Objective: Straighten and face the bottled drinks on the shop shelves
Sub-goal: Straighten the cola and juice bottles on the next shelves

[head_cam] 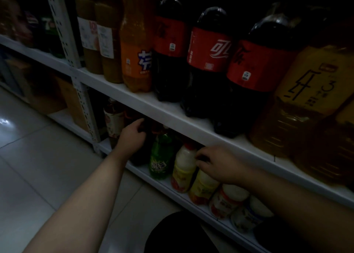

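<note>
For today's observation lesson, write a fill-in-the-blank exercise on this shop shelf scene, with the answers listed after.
1. Both hands reach into the ____ shelf.
2. The left hand rests on a dark bottle beside the ____ soda bottle.
3. The cola bottles wear ____ labels.
4. The right hand is at the top of a ____-labelled milky bottle.

Answers: lower; green; red; yellow

The orange soda bottle on the upper shelf is showing a large white-and-blue Chinese character, "芬", partly cut off by the bottle to its right. Two bottles right of it, the middle cola bottle is displaying white script on its red label, seemingly "可口", turned sideways. The cola bottles either side of that one are showing only fragments of white strokes. Further right, the yellow tea bottle is carrying dark brush-style characters that are too dim to read.
</note>
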